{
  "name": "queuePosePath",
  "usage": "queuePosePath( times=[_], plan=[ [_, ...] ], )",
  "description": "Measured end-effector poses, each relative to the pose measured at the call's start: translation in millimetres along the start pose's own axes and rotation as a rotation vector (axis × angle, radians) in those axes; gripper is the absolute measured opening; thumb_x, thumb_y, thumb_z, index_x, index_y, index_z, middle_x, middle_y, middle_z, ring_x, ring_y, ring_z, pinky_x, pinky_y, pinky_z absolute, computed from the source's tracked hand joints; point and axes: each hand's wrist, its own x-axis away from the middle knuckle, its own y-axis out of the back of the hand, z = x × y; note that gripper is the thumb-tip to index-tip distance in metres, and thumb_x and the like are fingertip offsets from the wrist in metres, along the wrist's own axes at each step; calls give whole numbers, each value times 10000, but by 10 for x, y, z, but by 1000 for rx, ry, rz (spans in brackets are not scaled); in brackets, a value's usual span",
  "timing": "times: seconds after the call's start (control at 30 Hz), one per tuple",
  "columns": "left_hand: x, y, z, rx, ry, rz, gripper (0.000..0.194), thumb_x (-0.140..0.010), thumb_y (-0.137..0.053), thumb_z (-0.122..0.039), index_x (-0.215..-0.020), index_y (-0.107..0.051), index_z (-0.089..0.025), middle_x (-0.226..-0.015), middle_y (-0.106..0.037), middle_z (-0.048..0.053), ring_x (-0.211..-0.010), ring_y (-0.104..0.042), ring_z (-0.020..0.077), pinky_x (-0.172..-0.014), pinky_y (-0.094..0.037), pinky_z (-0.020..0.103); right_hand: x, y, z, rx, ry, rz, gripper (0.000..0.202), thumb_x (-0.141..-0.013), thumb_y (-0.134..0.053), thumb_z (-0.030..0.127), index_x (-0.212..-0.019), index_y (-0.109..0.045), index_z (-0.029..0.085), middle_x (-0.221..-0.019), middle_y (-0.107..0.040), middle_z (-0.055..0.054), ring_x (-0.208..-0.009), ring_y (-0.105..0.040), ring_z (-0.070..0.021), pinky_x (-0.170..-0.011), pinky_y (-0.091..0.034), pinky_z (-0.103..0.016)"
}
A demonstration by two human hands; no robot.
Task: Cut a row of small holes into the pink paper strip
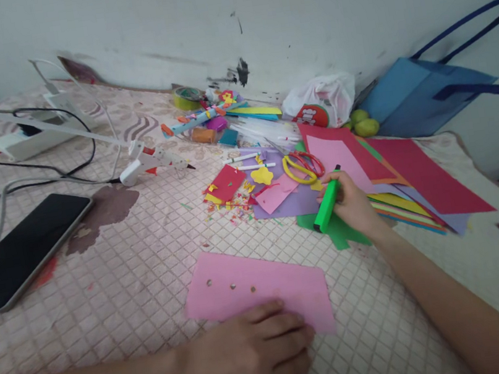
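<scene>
A strip of pink paper (267, 275) lies on the cloth-covered table in front of me, with 3 small holes in a row on its left half. My left hand (260, 351) rests flat on the paper's lower edge, fingers stretched out. To the right, my right hand (349, 200) is closed around a green highlighter (328, 205) with black ends, held at a slant over the coloured papers. Just beyond that hand lie scissors with yellow and red handles (299, 168). Beneath the highlighter is a piece of green paper (345, 232).
Stacked coloured sheets (435, 175) lie at the right, by a blue bag (423, 95). A glue gun (151, 159), phone (28, 248) and power strip (40, 137) with cables occupy the left. Paper scraps (230, 183), a white plastic bag (323, 101) and green fruit (364, 124) sit toward the wall.
</scene>
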Motion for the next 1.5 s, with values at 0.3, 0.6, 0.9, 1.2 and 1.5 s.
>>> queuePosePath(
  times=[0.3, 0.6, 0.9, 1.2, 1.5],
  plan=[
    [-4, -2, 7, -17, -2, -7, 352, -1025, -380, -322, -1231, -597, -136, -1375, -565, 32, -1237, -522, 177, -1129, -355, 331, -75, -178, 551, -280, 69, 89, 354, -713, -704, 248, -987, -483, 283, -766, -593, 58, -681, -604, -135, -593, -501, -255],
    [-20, 20, 9, -52, -23, -3, 324, -1026, -368, -258, -1182, -625, -140, -1354, -581, 39, -1221, -534, 179, -1122, -364, 328, -269, -796, 1196, -495, 155, 306, 321, -752, -707, 263, -991, -493, 276, -801, -689, 22, -720, -685, -168, -526, -514, -246],
    [-15, 14, 16, -60, -32, 2, 350, -1034, -335, -257, -1196, -621, -136, -1351, -583, 35, -1215, -534, 191, -1118, -377, 350, -183, -648, 1166, -734, 172, 44, 366, -769, -751, 382, -978, -456, 325, -663, -662, 72, -660, -685, -179, -593, -545, -303],
    [-15, 6, -15, -67, -34, 1, 354, -1019, -381, -267, -1292, -571, -146, -1379, -563, 59, -1263, -520, 198, -1114, -388, 342, 585, -267, 1092, -822, -120, -15, 344, -840, -586, 600, -1022, -620, 310, -693, -536, 33, -463, -438, -111, -394, -339, -248],
    [-57, 24, -27, -24, -38, -12, 306, -1000, -408, -179, -1205, -629, -125, -1291, -630, 70, -1155, -596, 207, -1087, -419, 364, 1300, -330, 1038, -420, -103, 201, 154, -886, -599, 354, -1027, -659, 344, -870, -634, 2, -528, -539, -123, -474, -496, -283]
  ],
)
